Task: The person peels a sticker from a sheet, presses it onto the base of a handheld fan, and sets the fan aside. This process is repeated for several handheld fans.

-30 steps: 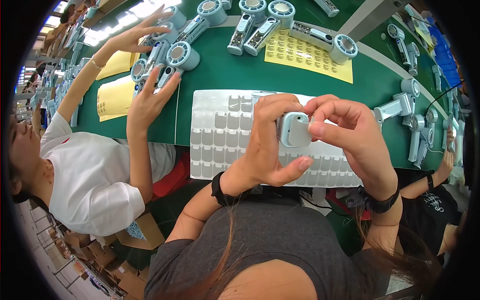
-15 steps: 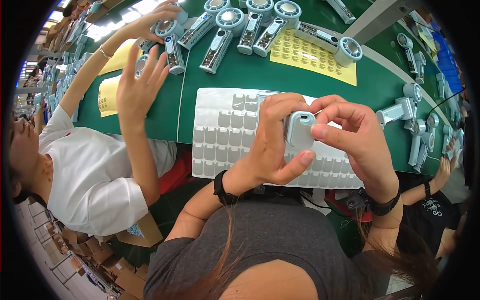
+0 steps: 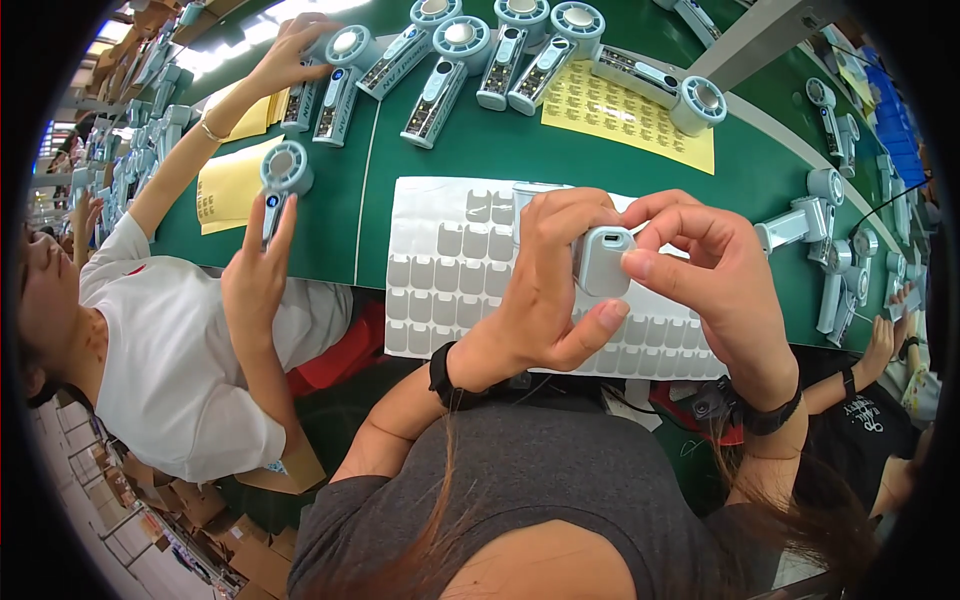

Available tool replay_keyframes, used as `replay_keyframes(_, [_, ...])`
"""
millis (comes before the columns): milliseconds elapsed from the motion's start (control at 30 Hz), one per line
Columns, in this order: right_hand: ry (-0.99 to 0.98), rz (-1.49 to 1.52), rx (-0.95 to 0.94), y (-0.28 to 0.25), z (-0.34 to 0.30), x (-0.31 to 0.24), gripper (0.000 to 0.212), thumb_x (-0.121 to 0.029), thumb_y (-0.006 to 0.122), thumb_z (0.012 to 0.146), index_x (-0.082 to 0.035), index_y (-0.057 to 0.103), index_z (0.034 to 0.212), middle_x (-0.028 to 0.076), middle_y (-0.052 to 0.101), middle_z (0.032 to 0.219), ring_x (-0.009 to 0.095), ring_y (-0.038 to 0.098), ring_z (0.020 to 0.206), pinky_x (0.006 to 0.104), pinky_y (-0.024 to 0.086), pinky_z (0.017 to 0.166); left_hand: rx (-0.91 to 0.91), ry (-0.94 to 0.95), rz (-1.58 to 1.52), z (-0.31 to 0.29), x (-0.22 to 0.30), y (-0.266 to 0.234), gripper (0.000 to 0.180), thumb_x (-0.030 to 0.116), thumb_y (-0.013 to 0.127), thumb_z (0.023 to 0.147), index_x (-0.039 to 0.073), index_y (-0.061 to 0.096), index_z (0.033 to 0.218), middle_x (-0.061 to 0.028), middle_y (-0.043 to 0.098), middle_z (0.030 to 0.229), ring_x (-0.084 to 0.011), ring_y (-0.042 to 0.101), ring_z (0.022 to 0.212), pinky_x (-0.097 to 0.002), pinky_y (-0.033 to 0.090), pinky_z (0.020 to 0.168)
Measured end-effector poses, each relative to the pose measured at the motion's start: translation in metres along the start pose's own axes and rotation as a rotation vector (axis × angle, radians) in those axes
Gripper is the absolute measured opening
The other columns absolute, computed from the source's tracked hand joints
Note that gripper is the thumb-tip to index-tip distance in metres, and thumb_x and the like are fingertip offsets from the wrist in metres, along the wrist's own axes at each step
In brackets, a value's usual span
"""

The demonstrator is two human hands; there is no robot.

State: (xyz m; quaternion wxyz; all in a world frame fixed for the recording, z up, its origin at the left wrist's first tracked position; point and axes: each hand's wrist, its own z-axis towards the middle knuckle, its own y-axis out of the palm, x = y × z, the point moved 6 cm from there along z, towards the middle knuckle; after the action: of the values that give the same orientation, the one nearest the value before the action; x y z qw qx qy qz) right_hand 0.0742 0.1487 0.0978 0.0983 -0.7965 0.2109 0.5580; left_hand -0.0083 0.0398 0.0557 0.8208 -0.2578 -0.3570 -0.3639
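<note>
My left hand (image 3: 530, 295) is wrapped round a light blue handheld fan (image 3: 590, 262), its end with a small port facing me. A grey rounded label covers that end face. My right hand (image 3: 715, 270) pinches at the edge of this end, thumb and forefinger against the label; whether anything else is between them I cannot make out. Most of the fan is hidden behind my left hand. Beneath both hands lies a white sheet (image 3: 412, 222) with rows of grey labels, some spots at its upper left bare.
Several light blue fans (image 3: 460, 40) lie along the far side of the green table (image 3: 330, 225), near a yellow label sheet (image 3: 640, 125). More fans (image 3: 800, 225) lie at right. At left a co-worker's hand (image 3: 255, 290) holds a fan (image 3: 286, 168); their other hand touches another.
My hands stay nearly in place; the fan's end has tilted slightly, and the label lies flatter on it. The co-worker at left has taken hold of a fan and brought it nearer.
</note>
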Motion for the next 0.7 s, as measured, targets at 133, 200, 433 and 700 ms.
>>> replay_keyframes(133, [-0.036,-0.037,0.03,0.0,0.0,-0.001,0.008,-0.007,0.073,0.078,-0.002,0.066,0.078,0.008,0.058,0.106,0.011,0.057,0.088,0.0245,0.047,0.076,-0.004,0.01,-0.018,0.0,-0.001,0.0,0.05,0.028,0.055,0.084,0.0,0.04,0.121,-0.0197,0.05,0.111,-0.0307,0.046,0.099,-0.0421,0.032,0.09])
replay_keyframes(200, [-0.088,-0.075,0.054,-0.002,0.001,-0.002,0.012,-0.01,0.075,0.078,-0.001,0.068,0.077,0.008,0.06,0.101,0.011,0.06,0.084,0.0236,0.05,0.07,0.001,-0.003,-0.003,0.0,-0.002,0.0,0.047,0.026,0.054,0.085,0.0,0.041,0.121,-0.0195,0.05,0.11,-0.0308,0.046,0.099,-0.0425,0.032,0.09])
replay_keyframes(433, [-0.124,-0.186,0.066,-0.009,0.005,0.0,0.014,-0.01,0.075,0.078,-0.002,0.064,0.08,0.007,0.061,0.091,0.009,0.06,0.075,0.0203,0.049,0.065,-0.011,-0.005,0.042,0.003,0.001,0.002,0.044,0.022,0.053,0.085,0.0,0.041,0.121,-0.0189,0.051,0.11,-0.0312,0.047,0.099,-0.043,0.032,0.09])
replay_keyframes(700, [-0.049,-0.242,0.069,-0.03,-0.006,0.018,0.028,-0.01,0.075,0.078,-0.003,0.059,0.1,0.002,0.06,0.079,0.005,0.057,0.07,0.018,0.045,0.059,-0.044,0.123,0.034,0.009,0.002,0.029,0.057,0.021,0.07,0.08,0.001,0.04,0.125,-0.02,0.048,0.117,-0.0348,0.048,0.103,-0.0472,0.035,0.091])
